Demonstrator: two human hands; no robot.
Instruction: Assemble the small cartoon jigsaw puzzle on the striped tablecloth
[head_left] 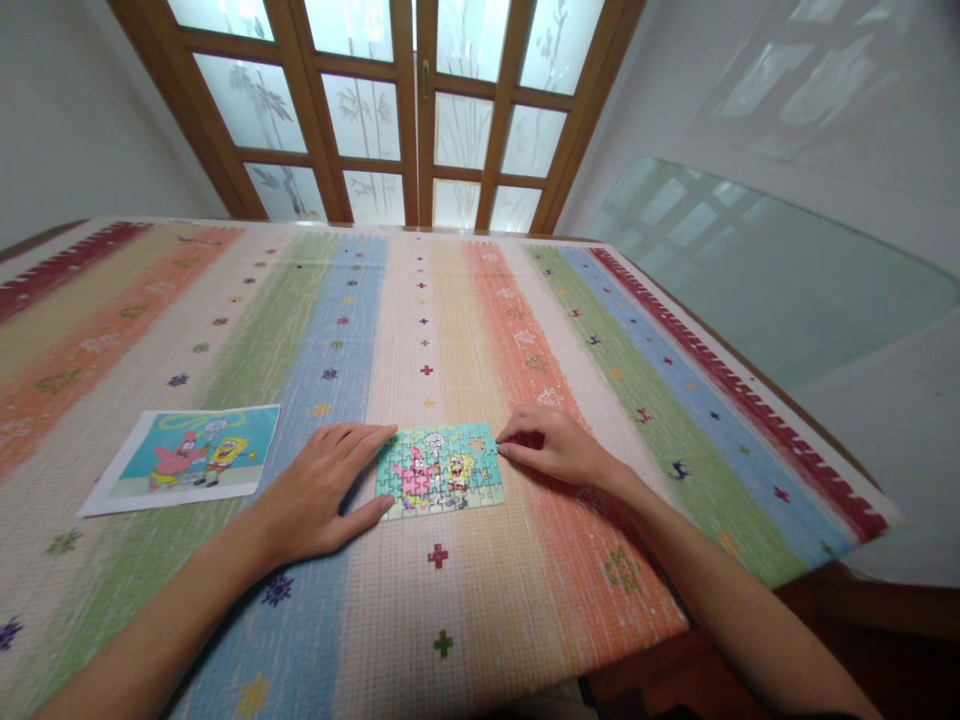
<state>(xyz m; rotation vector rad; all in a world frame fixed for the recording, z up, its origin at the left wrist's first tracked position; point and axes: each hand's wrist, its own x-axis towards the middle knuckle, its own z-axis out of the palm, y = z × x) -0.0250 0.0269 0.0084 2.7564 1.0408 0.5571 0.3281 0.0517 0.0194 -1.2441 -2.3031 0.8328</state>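
Puzzle (439, 470) between, seemingly touching, both hands.

Striped multicolour tablecloth (465, 290) covers the table. Printed cartoon reference picture (187, 458) lies flat on it, left side. Wooden-framed frosted glass doors (397, 110) behind. Curved pale-green glass panel (757, 270) at right.

— What carried the items?
— A table (757, 400) under a striped cloth (465, 600).
— Lying on it?
— An assembled puzzle (439, 470); a printed picture (187, 458) well left of the puzzle.
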